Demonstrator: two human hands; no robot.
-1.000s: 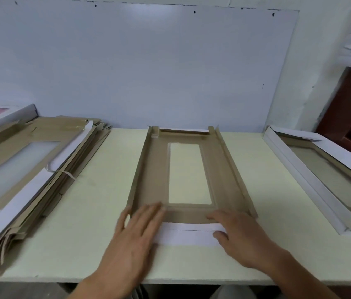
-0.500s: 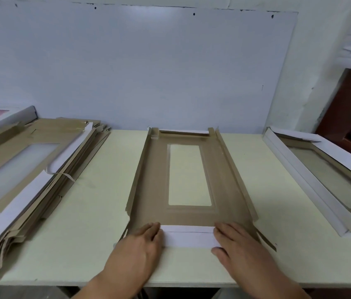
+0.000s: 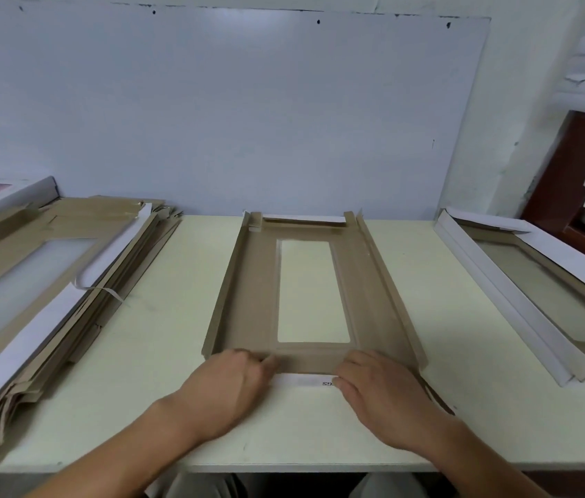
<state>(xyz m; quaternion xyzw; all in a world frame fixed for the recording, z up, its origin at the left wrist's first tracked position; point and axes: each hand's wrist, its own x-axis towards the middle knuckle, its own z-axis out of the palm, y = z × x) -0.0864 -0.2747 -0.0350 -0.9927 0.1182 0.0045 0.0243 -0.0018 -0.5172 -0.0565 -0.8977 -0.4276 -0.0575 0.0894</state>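
A brown cardboard box blank [image 3: 247, 300] with a clear rectangular window [image 3: 312, 292] lies flat in the middle of the table, its long side walls folded up. My left hand [image 3: 226, 389] grips the left end of the near end flap [image 3: 301, 379], fingers curled over the fold. At the flap's right end my right hand [image 3: 384, 389] holds it too, with the thumb on its white face. The flap is tilted up, so only a narrow white strip with some print shows between my hands.
A thick stack of flat box blanks [image 3: 50, 282] fills the table's left side. A folded white box with a window [image 3: 521, 300] sits at the right. The pale table [image 3: 161, 354] ends at a white wall panel [image 3: 247, 120]. Dark shelving [image 3: 571, 181] stands far right.
Both hands slid back from the brown panel to the near edge, then curled onto the end flap. The white flap lay flat and wide before; now it is raised and looks narrower.
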